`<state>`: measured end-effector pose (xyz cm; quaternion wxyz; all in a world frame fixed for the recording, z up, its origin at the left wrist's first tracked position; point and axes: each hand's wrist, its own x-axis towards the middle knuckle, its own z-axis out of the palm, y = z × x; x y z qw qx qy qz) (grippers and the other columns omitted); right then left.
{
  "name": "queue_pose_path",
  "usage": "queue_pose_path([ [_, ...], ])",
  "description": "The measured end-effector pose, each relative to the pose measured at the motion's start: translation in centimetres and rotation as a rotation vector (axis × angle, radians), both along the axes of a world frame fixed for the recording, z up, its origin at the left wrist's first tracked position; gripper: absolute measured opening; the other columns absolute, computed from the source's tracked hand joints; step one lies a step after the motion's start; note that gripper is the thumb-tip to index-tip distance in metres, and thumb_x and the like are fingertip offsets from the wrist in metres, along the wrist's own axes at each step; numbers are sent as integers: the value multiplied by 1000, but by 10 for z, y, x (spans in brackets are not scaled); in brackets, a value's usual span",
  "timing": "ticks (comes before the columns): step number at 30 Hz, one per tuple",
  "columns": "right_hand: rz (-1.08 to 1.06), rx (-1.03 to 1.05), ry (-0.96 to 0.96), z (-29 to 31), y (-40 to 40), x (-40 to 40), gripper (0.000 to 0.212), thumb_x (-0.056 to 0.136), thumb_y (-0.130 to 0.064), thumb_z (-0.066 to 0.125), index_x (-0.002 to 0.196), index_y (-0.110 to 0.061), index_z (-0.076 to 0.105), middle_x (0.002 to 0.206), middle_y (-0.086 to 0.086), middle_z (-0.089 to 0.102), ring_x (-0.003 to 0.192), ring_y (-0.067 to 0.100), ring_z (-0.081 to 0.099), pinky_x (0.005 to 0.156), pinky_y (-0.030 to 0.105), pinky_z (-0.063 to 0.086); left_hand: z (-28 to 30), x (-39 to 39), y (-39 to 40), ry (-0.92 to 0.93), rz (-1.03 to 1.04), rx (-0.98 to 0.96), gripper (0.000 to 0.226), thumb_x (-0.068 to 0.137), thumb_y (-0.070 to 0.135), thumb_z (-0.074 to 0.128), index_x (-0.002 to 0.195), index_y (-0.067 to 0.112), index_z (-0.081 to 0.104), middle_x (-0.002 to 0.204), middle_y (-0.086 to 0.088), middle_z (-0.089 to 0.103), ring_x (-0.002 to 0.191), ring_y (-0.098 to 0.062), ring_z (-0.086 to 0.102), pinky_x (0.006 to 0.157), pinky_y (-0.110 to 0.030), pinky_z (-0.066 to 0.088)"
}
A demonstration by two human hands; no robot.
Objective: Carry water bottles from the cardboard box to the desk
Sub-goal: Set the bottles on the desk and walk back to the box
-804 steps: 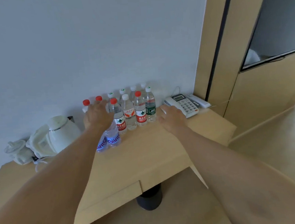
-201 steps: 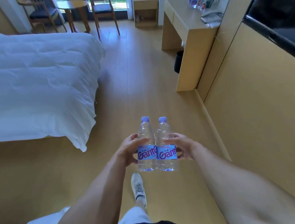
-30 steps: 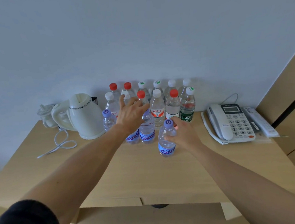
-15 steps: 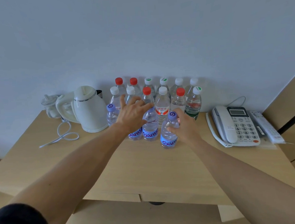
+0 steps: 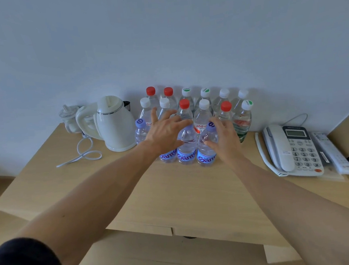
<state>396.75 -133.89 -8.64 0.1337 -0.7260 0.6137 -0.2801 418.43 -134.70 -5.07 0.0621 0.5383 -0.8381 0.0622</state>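
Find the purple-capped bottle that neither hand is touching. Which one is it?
The purple-capped bottle beside the kettle, standing clear at the left end; the other purple-labelled bottles sit under the left hand or against the right hand.
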Motion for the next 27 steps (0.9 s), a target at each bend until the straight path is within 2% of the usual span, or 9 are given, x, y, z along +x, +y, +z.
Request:
queue_pose_path([
  [4, 12, -41, 69, 3, -1, 0, 68, 77, -18, 85, 136, -20, 51, 125, 12, 42, 109, 25, 53, 87, 35, 50, 0, 1, 1, 22, -3, 7, 70, 83, 49, 75, 146, 39, 45, 131, 10, 58, 147, -23, 27, 115, -68, 6],
  [10, -7, -5, 204, 10, 1, -3, 66, 81, -30, 81, 137, -25, 47, 127, 7, 45, 109, 27, 55, 77, 42, 56, -2, 1, -1, 22, -3, 8, 71, 83, 51, 73, 146, 39, 44, 131, 11, 59, 147, -22, 27, 115, -68, 6],
  [17, 26, 51, 184, 9, 4, -6, 74, 80, -19, 81, 143, -24, 42, 126, 10, 52, 105, 32, 61, 82, 43, 54, -4, 2, 0, 28, -5, 13, 72, 83, 53, 73, 147, 40, 42, 133, 11, 60, 148, -24, 26, 115, -69, 5],
  [27, -16, 62, 173, 9, 5, 1, 74, 80, -20, 82, 143, -23, 43, 124, 11, 50, 100, 34, 62, 84, 45, 53, -4, 3, 0, 13, -2, 33, 75, 83, 53, 73, 149, 41, 39, 136, 11, 59, 149, -24, 25, 115, -69, 6],
])
